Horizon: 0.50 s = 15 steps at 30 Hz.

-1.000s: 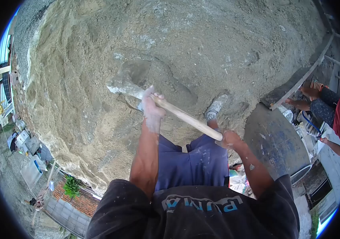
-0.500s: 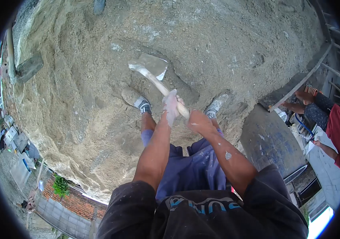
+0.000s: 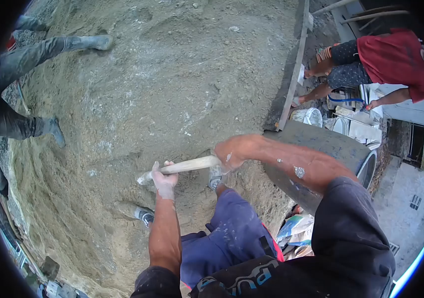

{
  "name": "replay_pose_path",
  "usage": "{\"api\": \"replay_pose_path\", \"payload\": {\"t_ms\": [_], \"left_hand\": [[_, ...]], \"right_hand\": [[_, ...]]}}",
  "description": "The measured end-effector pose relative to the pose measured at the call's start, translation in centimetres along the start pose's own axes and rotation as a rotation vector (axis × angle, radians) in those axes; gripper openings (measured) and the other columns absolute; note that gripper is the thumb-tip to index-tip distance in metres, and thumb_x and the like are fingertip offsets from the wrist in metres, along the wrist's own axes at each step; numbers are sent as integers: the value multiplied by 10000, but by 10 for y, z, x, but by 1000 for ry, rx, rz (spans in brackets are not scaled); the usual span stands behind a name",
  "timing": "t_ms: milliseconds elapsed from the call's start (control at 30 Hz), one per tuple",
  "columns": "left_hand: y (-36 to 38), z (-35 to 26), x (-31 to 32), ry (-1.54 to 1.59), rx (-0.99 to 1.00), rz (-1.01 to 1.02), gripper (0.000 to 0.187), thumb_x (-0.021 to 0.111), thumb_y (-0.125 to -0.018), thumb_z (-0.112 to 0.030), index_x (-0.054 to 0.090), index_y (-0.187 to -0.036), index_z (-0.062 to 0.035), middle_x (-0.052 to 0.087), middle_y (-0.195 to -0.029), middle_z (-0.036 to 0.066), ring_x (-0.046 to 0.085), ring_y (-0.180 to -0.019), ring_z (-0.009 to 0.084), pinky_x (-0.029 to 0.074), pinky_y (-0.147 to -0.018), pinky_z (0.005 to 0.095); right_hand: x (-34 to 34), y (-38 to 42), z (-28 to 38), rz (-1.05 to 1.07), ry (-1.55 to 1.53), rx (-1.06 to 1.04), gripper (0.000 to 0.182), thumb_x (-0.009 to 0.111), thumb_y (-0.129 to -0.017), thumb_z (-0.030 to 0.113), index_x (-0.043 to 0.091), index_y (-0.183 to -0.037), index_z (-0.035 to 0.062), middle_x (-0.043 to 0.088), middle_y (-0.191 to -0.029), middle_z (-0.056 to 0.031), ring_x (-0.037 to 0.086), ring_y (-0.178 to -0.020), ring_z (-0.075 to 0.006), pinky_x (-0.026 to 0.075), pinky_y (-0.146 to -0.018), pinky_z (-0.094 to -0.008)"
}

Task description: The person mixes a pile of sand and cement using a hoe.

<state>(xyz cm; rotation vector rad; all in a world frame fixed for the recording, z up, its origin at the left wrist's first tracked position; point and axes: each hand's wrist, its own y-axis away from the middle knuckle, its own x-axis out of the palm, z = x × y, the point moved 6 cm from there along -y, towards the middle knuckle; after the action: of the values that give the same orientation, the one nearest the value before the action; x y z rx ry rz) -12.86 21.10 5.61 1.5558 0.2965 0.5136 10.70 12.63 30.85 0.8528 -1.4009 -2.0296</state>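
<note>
A hoe with a pale wooden handle [image 3: 192, 165] lies across in front of my body, over grey-brown sandy mix [image 3: 137, 109]. My right hand [image 3: 232, 151] is closed round the handle's right end. Nearer the head, at the left, my left hand [image 3: 165, 182] wraps the handle, its fingers coated in pale dust. Only a small whitish part of the hoe's head [image 3: 145, 178] shows beyond my left hand; the blade is mostly out of sight. My feet stand in the mix, one shoe [image 3: 144, 214] below the hoe and the other beneath the handle.
At right, a person in a red shirt [image 3: 393, 64] bends near a long board [image 3: 295, 69], a white bucket [image 3: 313, 117] and a large drum [image 3: 311, 154]. Upper left, another person's booted leg [image 3: 53, 52] stands on the mix. Paper sacks [image 3: 296, 229] lie by my right side.
My view and body have turned, with the hoe swung so its handle lies nearly level. My left hand has slid closer to the head. A person's legs have appeared at left.
</note>
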Motion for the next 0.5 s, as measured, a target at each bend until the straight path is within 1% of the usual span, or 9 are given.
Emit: {"api": "replay_pose_path", "payload": {"t_ms": [33, 67, 133, 167, 233, 300, 400, 467, 500], "left_hand": [[17, 9, 18, 64, 28, -58, 291, 564, -895, -313, 448, -960, -54, 517, -721, 45, 540, -674, 202, 507, -739, 385], [24, 30, 44, 61, 29, 31, 258, 558, -891, -295, 452, -923, -62, 513, -707, 41, 533, -664, 198, 500, -733, 388], [40, 82, 88, 58, 27, 198, 203, 547, -882, -259, 460, -848, -78, 504, -679, 32, 518, -644, 190, 488, -719, 393], [37, 106, 116, 40, 29, 249, 172, 543, -862, -210, 455, -764, -98, 488, -641, 28, 505, -627, 194, 468, -732, 403], [90, 179, 181, 27, -191, 316, 134, 573, -846, -183, 488, -794, -93, 517, -717, 28, 531, -714, 218, 462, -789, 446], [110, 237, 220, 36, -285, 388, 132, 609, -833, -169, 497, -801, -106, 521, -733, 18, 535, -745, 226, 461, -803, 464], [140, 289, 230, 96, -316, 533, 168, 567, -856, -196, 491, -745, -95, 520, -716, 35, 542, -758, 238, 449, -849, 473], [150, 284, 213, 95, -290, 520, 180, 539, -862, -202, 489, -733, -87, 519, -719, 49, 540, -764, 244, 439, -882, 473], [151, 268, 196, 81, -266, 492, 178, 540, -860, -201, 489, -732, -87, 518, -718, 50, 540, -761, 244, 438, -887, 471]], "right_hand": [[-10, 22, -33, -39, 11, -2, 273, 643, -760, 214, 674, -966, 37, 682, -834, -171, 670, -795, -339, 510, -666, -445], [-19, 43, -65, -79, 27, -7, 265, 642, -773, 232, 668, -960, 47, 678, -821, -166, 669, -794, -343, 506, -659, -456], [-29, 90, -135, -318, 156, 45, 257, 615, -767, 209, 654, -998, 104, 683, -841, -127, 675, -826, -325, 524, -685, -449], [-31, 113, -173, -369, 209, 119, 272, 611, -781, 214, 617, -1033, 113, 676, -851, -121, 672, -854, -322, 524, -694, -465], [-36, 169, -238, -583, 248, 253, 316, 629, -787, 219, 581, -1079, 108, 664, -863, -121, 659, -855, -329, 513, -706, -477], [-35, 217, -283, -764, 334, 380, 299, 635, -779, 180, 596, -1068, 113, 658, -915, -101, 639, -894, -312, 512, -736, -466], [-42, 264, -272, -926, 449, 546, 243, 623, -769, 100, 638, -1011, 118, 650, -967, -73, 602, -955, -281, 511, -771, -434], [-36, 270, -258, -1016, 484, 595, 225, 607, -769, 69, 658, -981, 122, 650, -979, -65, 588, -975, -269, 509, -783, -421], [-24, 259, -252, -1016, 439, 548, 220, 603, -771, 73, 662, -977, 123, 652, -980, -64, 590, -978, -266, 508, -785, -425]]}}
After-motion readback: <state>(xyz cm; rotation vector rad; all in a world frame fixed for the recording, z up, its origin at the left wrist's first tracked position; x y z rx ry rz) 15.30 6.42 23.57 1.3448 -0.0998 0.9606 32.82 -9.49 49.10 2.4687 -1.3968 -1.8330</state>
